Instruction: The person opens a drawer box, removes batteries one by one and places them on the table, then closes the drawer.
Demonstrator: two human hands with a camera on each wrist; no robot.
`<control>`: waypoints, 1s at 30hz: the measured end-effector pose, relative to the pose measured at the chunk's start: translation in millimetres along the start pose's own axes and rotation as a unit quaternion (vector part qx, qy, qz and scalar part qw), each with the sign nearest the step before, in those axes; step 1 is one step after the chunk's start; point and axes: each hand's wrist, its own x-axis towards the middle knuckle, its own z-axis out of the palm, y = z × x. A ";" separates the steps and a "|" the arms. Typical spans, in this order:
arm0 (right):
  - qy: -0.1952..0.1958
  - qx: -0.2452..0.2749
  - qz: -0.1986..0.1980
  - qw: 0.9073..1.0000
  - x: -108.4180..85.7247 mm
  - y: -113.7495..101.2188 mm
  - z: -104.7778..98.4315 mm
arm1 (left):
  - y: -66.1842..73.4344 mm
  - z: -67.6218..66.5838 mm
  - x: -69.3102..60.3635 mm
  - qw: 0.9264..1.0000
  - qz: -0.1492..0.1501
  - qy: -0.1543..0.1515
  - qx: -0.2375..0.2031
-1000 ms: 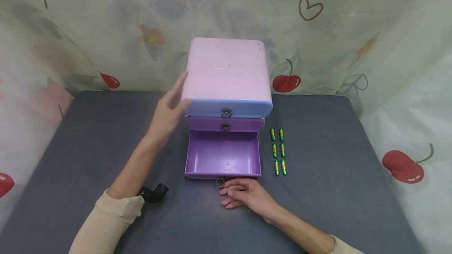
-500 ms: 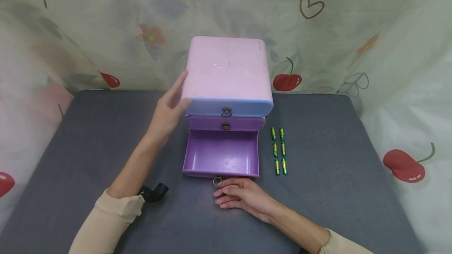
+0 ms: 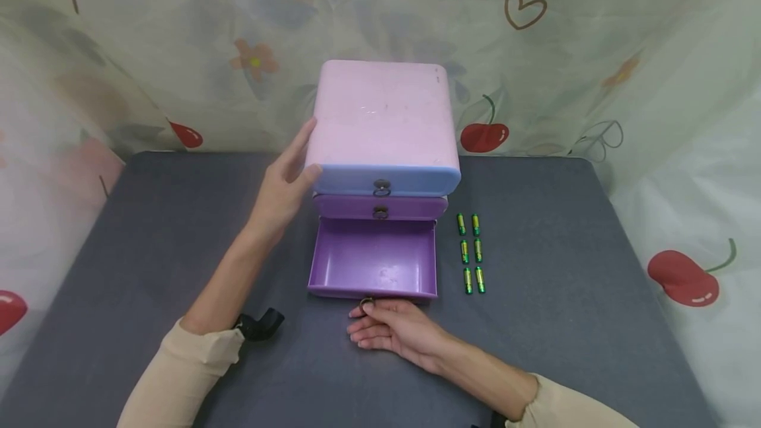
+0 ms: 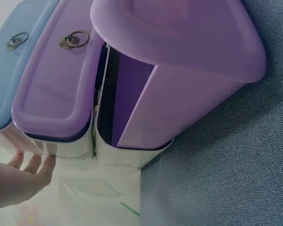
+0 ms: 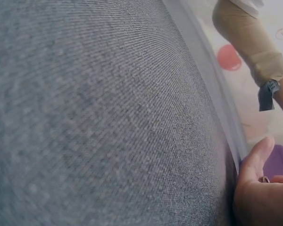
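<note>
A small drawer cabinet has a pink top, a blue upper drawer and a purple middle drawer, both closed. Its purple bottom drawer is pulled out, with nothing inside. My left hand rests against the cabinet's left side, thumb at the front corner; in the left wrist view its fingertips touch the side wall. At the bottom drawer's front, my right hand pinches the metal ring pull between thumb and index finger. The right wrist view shows the ring beside the thumb.
Several green batteries lie in two columns on the grey tabletop, right of the cabinet. A patterned curtain hangs behind and at both sides. A black strap piece sticks out at my left cuff.
My right hand has slid left along the bottom drawer's front, and its thumb has closed over the ring pull. The left hand stays against the cabinet. The drawer has hardly moved.
</note>
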 end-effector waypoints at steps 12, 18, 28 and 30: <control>0.042 -0.039 -0.018 0.998 2.5 2.4 3.0 | -1.8 -1.2 -0.5 1.000 -0.006 0.000 0.003; 0.042 -0.065 -0.033 0.996 2.2 2.8 1.7 | -0.3 -0.4 -0.7 1.000 -0.006 0.003 0.008; 0.055 -0.111 -0.052 0.991 -1.9 -7.7 -3.6 | 1.1 0.1 -0.6 1.000 0.002 0.001 0.010; 0.056 -0.115 -0.052 0.990 -2.3 -9.4 -4.5 | 1.2 0.2 -0.5 1.000 0.003 0.001 0.011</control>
